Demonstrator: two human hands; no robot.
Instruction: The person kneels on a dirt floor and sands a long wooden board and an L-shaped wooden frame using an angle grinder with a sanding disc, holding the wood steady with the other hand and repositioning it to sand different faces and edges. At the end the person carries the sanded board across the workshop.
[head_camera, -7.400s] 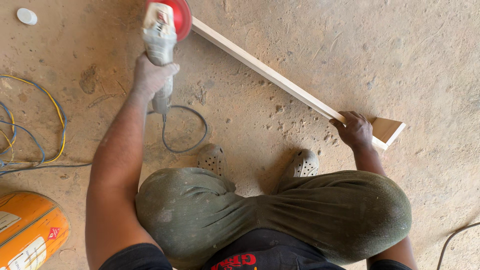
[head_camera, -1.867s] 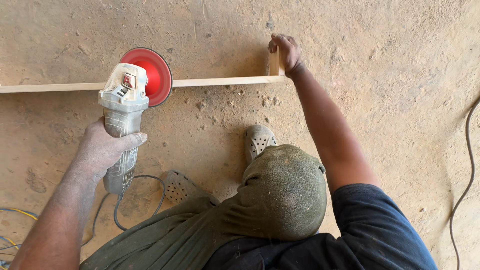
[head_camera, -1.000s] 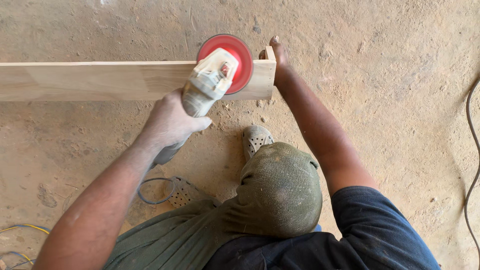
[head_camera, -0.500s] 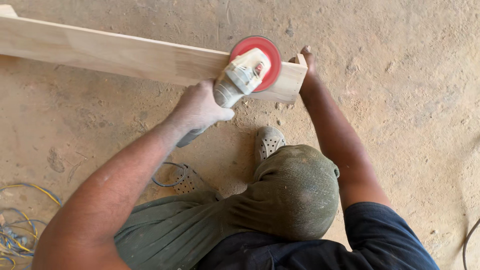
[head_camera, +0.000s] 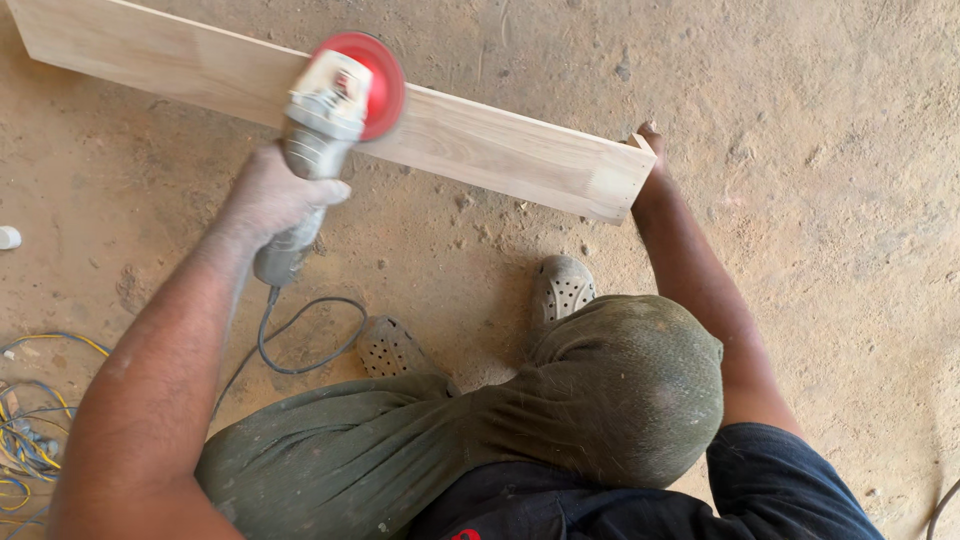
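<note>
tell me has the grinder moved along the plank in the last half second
Yes. The grinder in the left hand has slid left along the plank, away from the end that the right hand steadies.

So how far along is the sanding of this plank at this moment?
Done: the plank is tilted up with its broad face showing; how much of that face is sanded cannot be told. In hand: the left hand holds the grinder, its red disc against the face left of the middle, while the right hand steadies the right end. Left: judging by the disc's position, probably the stretches either side.
</note>
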